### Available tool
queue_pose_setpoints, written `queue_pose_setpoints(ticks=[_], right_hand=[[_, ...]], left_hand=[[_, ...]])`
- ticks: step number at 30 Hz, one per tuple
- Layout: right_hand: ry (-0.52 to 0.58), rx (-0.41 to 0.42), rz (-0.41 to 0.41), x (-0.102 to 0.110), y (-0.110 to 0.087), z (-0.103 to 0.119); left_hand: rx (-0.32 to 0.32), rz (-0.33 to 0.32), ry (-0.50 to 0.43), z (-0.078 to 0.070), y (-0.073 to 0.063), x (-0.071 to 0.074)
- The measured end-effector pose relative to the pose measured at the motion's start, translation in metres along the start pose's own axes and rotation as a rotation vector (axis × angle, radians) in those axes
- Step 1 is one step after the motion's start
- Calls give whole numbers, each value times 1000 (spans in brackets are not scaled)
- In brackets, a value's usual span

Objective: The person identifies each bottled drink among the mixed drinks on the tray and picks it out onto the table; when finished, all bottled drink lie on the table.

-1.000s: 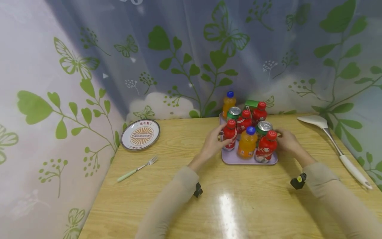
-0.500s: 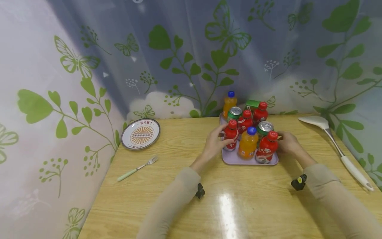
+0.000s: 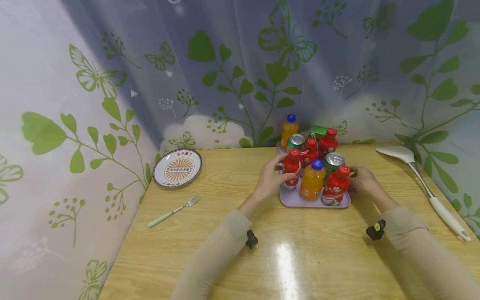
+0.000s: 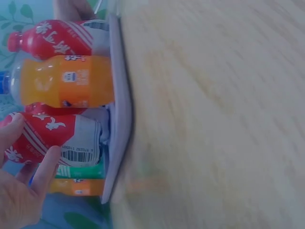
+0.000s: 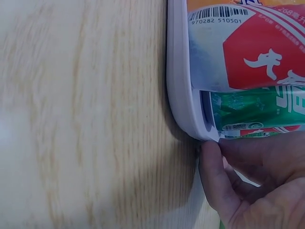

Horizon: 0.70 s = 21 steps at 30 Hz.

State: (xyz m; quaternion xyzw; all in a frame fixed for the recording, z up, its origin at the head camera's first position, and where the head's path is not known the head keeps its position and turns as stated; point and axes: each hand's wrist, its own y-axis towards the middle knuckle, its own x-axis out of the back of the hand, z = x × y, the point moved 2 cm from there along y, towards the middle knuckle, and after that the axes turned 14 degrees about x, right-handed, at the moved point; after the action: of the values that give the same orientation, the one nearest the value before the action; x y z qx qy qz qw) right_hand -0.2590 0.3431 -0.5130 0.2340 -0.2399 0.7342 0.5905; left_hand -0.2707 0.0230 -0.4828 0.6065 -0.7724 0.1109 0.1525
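My left hand (image 3: 269, 177) grips a red bottle (image 4: 57, 136) at the front left of a lilac tray (image 3: 311, 204), its thumb and fingers on either side of the label. Whether the bottle's base touches the tray, I cannot tell. On the tray's right side, my right hand (image 5: 257, 176) pinches the rim between thumb and fingers. An orange drink bottle (image 3: 312, 183) with a blue cap and another red bottle (image 3: 335, 187) stand along the tray's front. Behind them are green cans (image 3: 296, 141), more red bottles (image 3: 328, 141), a second orange bottle (image 3: 290, 130) and a green carton (image 3: 318, 131).
A patterned plate (image 3: 178, 168) lies at the table's back left, with a green-handled fork (image 3: 174, 211) in front of it. To the right lies a white ladle-like utensil (image 3: 423, 183) with a long handle. A printed curtain (image 3: 225, 75) borders the table's back edge.
Almost nothing differs. Both hands keep their holds, and the red bottle in my left hand sits very slightly higher against the tray; the whole view has shifted a little.
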Motion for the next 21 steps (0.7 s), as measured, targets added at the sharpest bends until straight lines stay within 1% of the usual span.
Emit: queue_pose_setpoints(ticks=[6, 9, 12, 16, 21], right_hand=[[12, -4, -2, 1, 1, -3], [19, 0, -6, 0, 1, -5], [27, 2, -21, 0, 2, -8], [47, -1, -23, 0, 2, -10], [79, -13, 17, 0, 3, -9]], left_hand=[[76, -13, -82, -7, -2, 11], [101, -10, -135, -8, 0, 18], [84, -6, -170, -8, 4, 26], [65, -16, -178, -7, 9, 40], [89, -34, -182, -4, 13, 59]])
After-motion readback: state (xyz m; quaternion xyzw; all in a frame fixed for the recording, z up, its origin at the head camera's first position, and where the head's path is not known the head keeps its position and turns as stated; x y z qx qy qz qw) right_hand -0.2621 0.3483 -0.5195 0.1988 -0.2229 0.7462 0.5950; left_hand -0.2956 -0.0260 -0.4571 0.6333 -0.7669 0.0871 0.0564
